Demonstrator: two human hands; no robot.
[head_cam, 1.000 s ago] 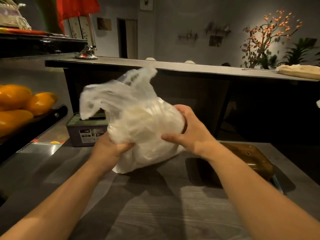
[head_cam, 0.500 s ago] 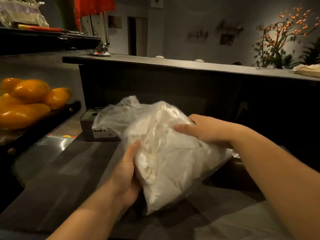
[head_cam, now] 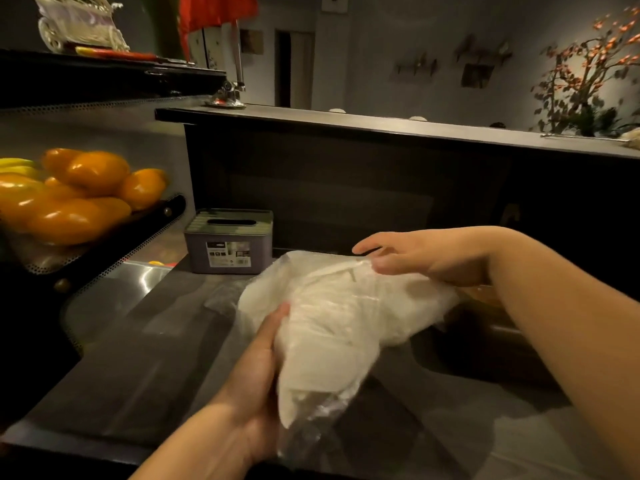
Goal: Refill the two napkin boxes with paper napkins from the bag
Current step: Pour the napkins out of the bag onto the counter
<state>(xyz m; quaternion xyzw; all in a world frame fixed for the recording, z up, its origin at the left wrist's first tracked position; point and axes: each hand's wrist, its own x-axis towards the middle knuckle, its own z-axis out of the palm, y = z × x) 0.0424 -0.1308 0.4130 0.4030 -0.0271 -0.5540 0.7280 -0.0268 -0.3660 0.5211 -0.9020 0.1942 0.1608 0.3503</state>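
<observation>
1. My hands had tipped the bag over since a second before: then it stood upright with its handles up, and now it lay on its side, low over the worktop, its bottom end toward me at six o'clock.
2. My left hand gripped that near end from the nine o'clock side, thumb curled on the plastic.
3. My right hand rested on top of the bag at one o'clock, fingers nearly straight.
4. The grey napkin box sat at eleven o'clock from the bag, slot empty; I couldn't make out the second box.
5. I judged no napkins were out yet; opening the bag came next.
</observation>
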